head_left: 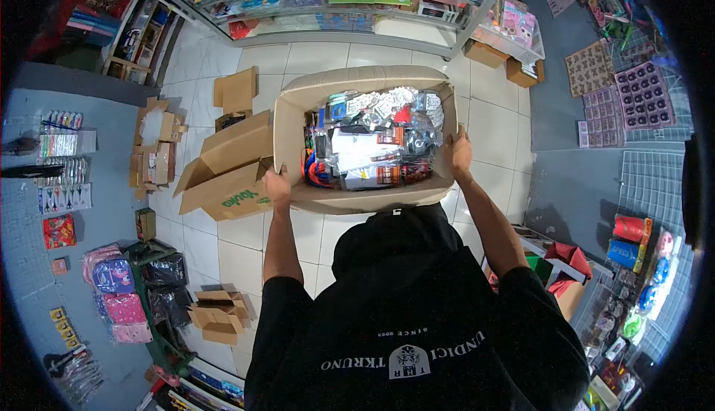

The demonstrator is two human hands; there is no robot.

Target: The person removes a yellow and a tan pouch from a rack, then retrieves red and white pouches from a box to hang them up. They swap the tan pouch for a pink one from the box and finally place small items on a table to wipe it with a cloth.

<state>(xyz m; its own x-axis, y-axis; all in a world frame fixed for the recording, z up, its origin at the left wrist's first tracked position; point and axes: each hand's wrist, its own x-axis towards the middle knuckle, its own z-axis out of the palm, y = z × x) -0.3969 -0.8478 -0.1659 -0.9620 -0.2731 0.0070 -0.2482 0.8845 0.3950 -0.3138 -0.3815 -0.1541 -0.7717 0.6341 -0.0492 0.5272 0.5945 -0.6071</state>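
Observation:
A large open cardboard box (357,204) is between my two hands, packed with plastic-wrapped goods. My left hand (278,185) grips its near left corner, thumb up on the rim. On the opposite side, my right hand (459,152) is closed around the right wall's edge. Inside the box are clear-bagged white pieces (383,103), white-and-orange packets (365,147) and some coiled blue and red items (316,173). The undersides of both hands are hidden by the cardboard. Left of my left hand is another open box (231,165) with green lettering.
Tiled floor (298,236) lies around me. A glass display case (335,20) full of goods stands ahead. Small cartons (156,150) and a flattened-looking open carton (220,314) are at the left. Backpacks (115,284) hang there, and wire racks (652,180) line the right wall.

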